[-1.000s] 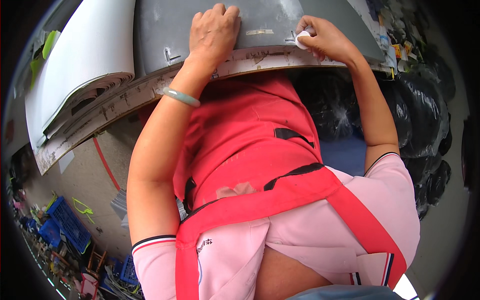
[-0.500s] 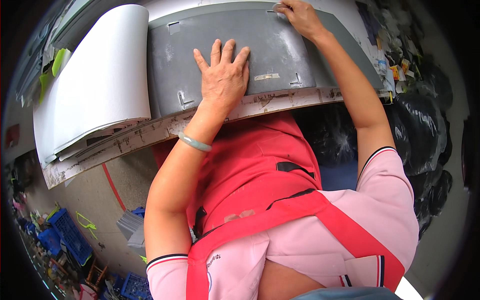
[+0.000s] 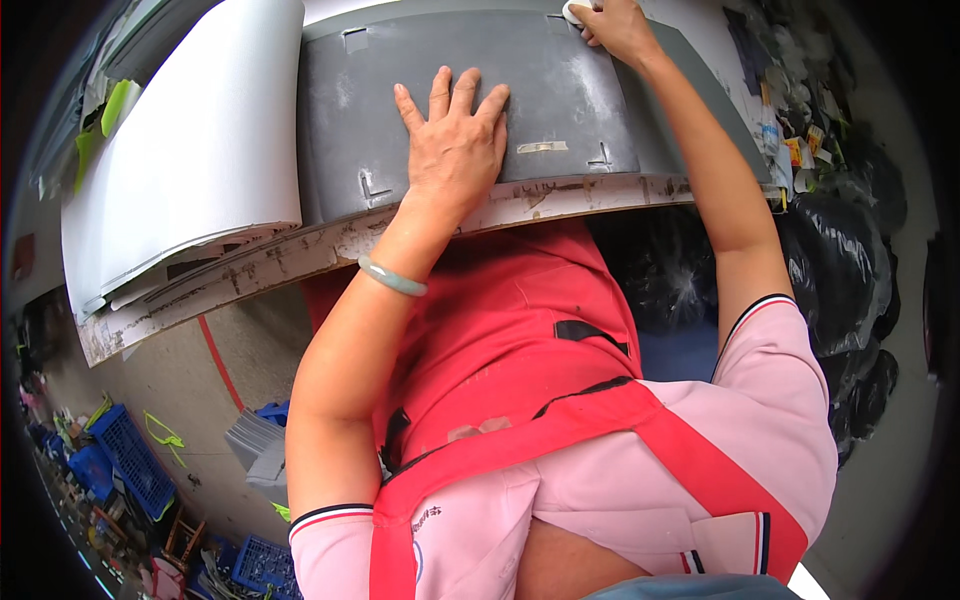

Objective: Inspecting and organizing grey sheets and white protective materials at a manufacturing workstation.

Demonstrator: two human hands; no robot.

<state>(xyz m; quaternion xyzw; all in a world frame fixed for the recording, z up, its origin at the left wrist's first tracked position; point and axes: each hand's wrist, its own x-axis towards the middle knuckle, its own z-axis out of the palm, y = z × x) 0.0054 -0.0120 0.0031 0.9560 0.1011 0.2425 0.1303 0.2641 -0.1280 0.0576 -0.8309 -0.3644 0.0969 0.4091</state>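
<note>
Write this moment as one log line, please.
left hand: spread on grey sheet; right hand: holding white piece at far edge; white roll: left of sheet

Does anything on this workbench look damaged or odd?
The workbench's pale front edge looks worn, marked with dark scuffs. On the grey sheet under the left hand, whitish smudges stand out against the darker surface.

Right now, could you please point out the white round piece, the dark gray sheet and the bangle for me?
White round piece (image 3: 574, 12): head view, its flat face.
Dark gray sheet (image 3: 548, 100): head view, bare upper surface.
Bangle (image 3: 391, 278): head view, middle of its visible band.
</note>
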